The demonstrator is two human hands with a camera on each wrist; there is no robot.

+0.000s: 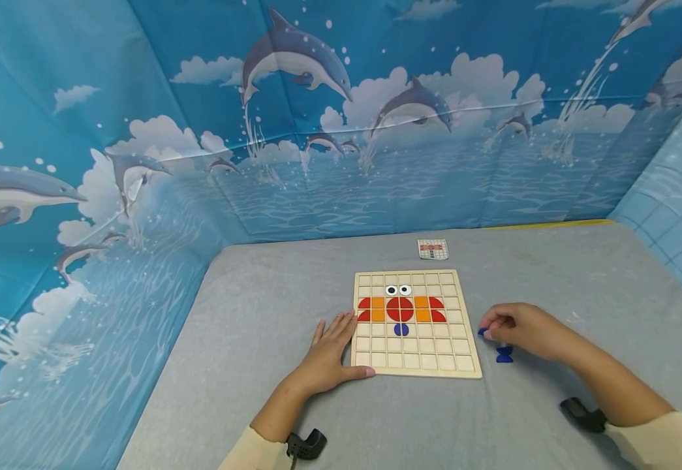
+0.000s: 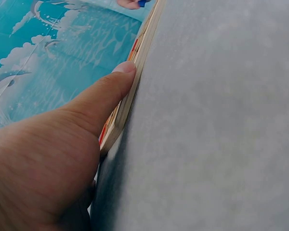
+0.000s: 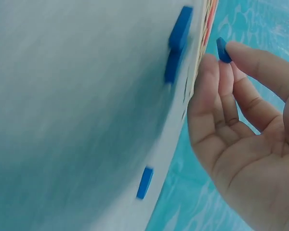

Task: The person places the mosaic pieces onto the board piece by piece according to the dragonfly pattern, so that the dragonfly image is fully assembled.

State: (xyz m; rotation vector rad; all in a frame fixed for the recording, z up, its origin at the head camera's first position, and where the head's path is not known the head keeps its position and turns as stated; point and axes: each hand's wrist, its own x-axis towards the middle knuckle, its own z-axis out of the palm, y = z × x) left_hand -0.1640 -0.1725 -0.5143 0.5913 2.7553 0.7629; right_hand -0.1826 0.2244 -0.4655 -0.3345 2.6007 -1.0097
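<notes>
My left hand (image 1: pixel 327 361) rests at the lower left corner of a wooden grid board (image 1: pixel 378 360), fingers extended along its left edge and the thumb at its front edge. On the board are red quarter-circle pieces (image 1: pixel 400 309), orange squares (image 1: pixel 378 309), two eye pieces (image 1: pixel 398 290) and small blue pieces (image 1: pixel 401 329). Just off the board's right side, my right hand (image 1: pixel 525 329) pinches a small blue piece (image 3: pixel 223 50) between thumb and fingertips. Below that hand, more blue pieces (image 1: pixel 504 354) lie on the grey cloth; the right wrist view shows another blue piece (image 3: pixel 144 183) apart from them.
A small pattern card (image 1: pixel 433 249) with a similar figure lies behind the board. Grey cloth (image 1: pixel 247 313) covers the table. A blue curtain printed with dolphins (image 1: pixel 296 59) hangs behind and at the left side.
</notes>
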